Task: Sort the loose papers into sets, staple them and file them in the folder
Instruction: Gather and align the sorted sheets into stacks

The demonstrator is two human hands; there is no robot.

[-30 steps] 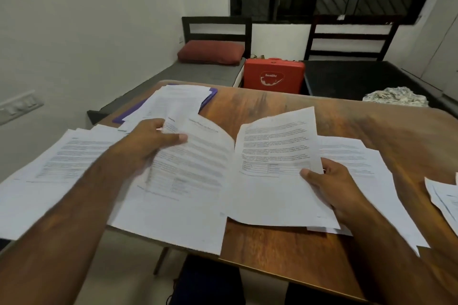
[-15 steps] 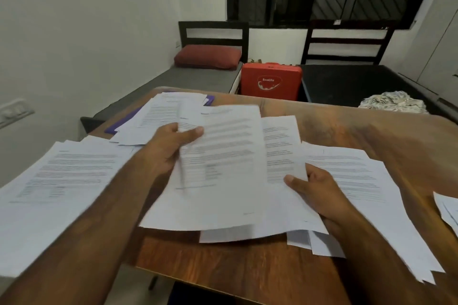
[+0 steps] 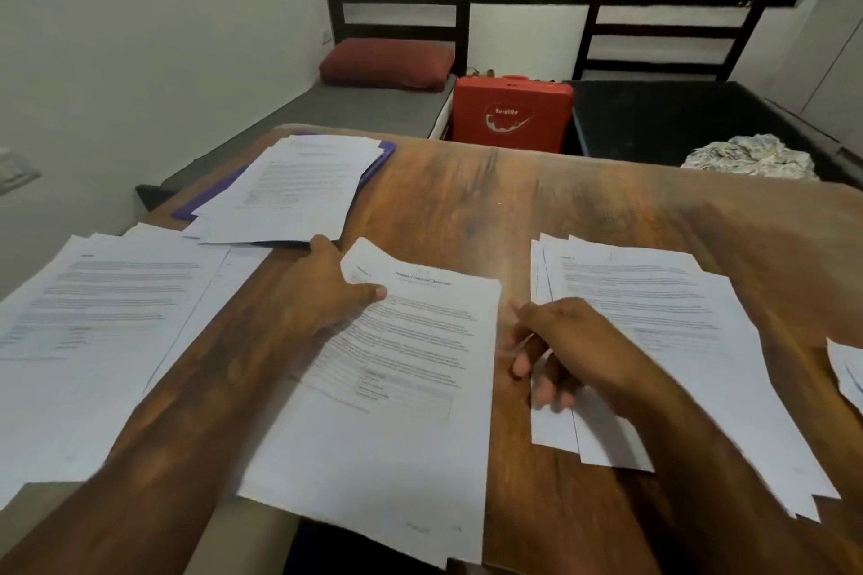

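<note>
Brown wooden tabletop [image 3: 467, 201]: left hand [image 3: 322, 289] pinches the central stack of white printed sheets [image 3: 397, 411] at its corner — right hand [image 3: 574, 341] loose, empty. Square all edges before stapling.

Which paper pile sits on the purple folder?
The farthest pile, back left: the purple folder shows under its edges. The others lie on bare table.

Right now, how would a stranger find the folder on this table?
Start at the wooden table and go to its far left corner. The folder lies there under a pile of papers; only its purple edge shows, and no other pile has one.
</note>
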